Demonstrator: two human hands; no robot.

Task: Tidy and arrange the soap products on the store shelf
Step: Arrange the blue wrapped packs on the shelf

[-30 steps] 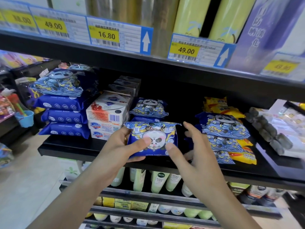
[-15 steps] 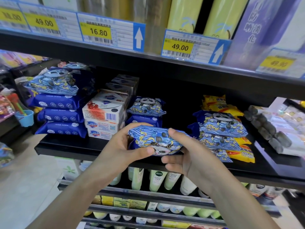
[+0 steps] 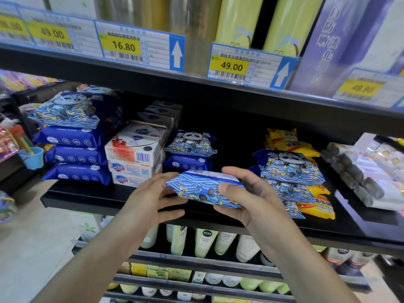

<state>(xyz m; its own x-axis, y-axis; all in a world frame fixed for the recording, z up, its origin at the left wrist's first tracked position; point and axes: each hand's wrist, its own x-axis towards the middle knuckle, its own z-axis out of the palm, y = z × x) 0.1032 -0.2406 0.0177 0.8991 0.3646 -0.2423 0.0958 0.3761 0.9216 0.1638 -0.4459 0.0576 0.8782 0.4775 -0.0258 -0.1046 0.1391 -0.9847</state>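
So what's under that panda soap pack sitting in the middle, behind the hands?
The panda pack rests on one plain blue pack. The held pack hides whatever lies below that.

black store shelving (image 3: 218,99) with blue-edged price tags (image 3: 140,48); pale tiled floor (image 3: 28,248) at left

Blue wave-patterned soap pack (image 3: 202,189) lay nearly flat, tilted, pinched at its right end by the grip, left end free
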